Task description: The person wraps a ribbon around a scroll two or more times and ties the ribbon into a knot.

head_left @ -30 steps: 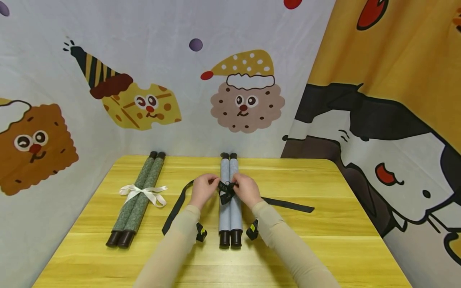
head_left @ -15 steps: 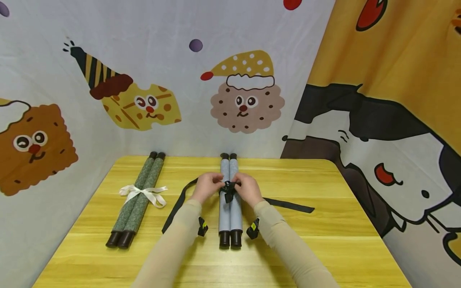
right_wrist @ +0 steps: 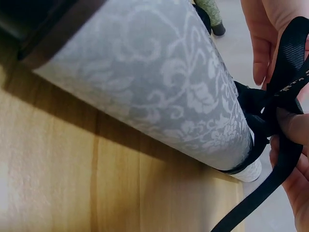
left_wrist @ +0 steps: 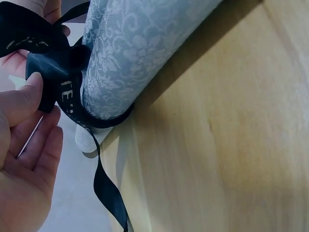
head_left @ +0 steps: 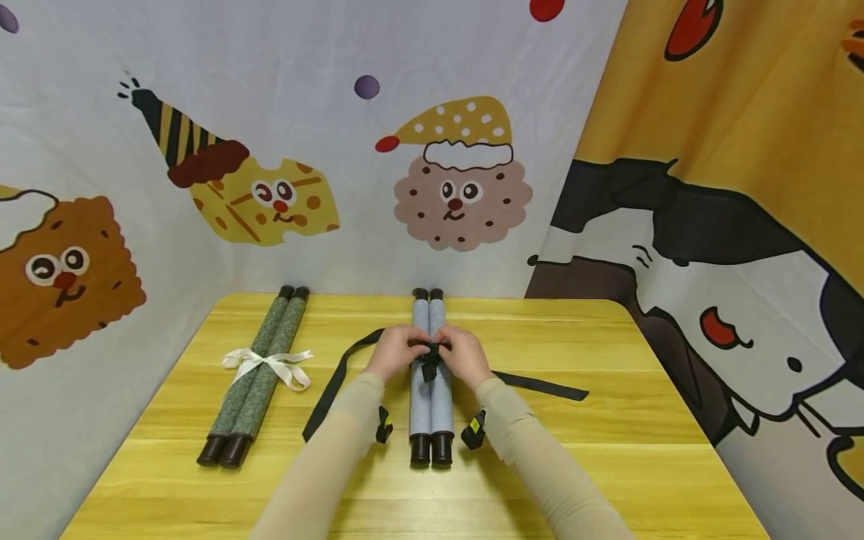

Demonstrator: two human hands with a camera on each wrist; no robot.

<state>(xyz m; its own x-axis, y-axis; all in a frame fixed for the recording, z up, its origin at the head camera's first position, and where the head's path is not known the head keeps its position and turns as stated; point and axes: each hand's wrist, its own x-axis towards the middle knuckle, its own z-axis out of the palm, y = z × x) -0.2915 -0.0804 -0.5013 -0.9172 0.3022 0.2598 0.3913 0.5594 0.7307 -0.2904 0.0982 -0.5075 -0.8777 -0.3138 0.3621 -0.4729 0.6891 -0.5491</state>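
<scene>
Two pale blue scrolls [head_left: 421, 405] with dark end knobs lie side by side on the table. A black ribbon [head_left: 429, 370] with light lettering is tied around their middle, with loops gathered above the knot. My left hand [head_left: 393, 354] pinches a fold of this ribbon [left_wrist: 67, 94] between thumb and fingers. From the other side, my right hand [head_left: 464, 355] pinches the ribbon [right_wrist: 270, 186] close to the knot. One ribbon tail trails left and another lies out to the right. Fingers partly hide the knot.
Left of the hands, two green scrolls [head_left: 243, 405] lie tied with a white ribbon bow [head_left: 259, 361]. The wooden table [head_left: 574, 480] ends at a printed cloth backdrop [head_left: 304, 75]. Small black devices sit by both wrists.
My left hand has shifted right, closer to my right hand, over the scrolls. The black loops are drawn more tightly together at the knot. The right hand has barely moved.
</scene>
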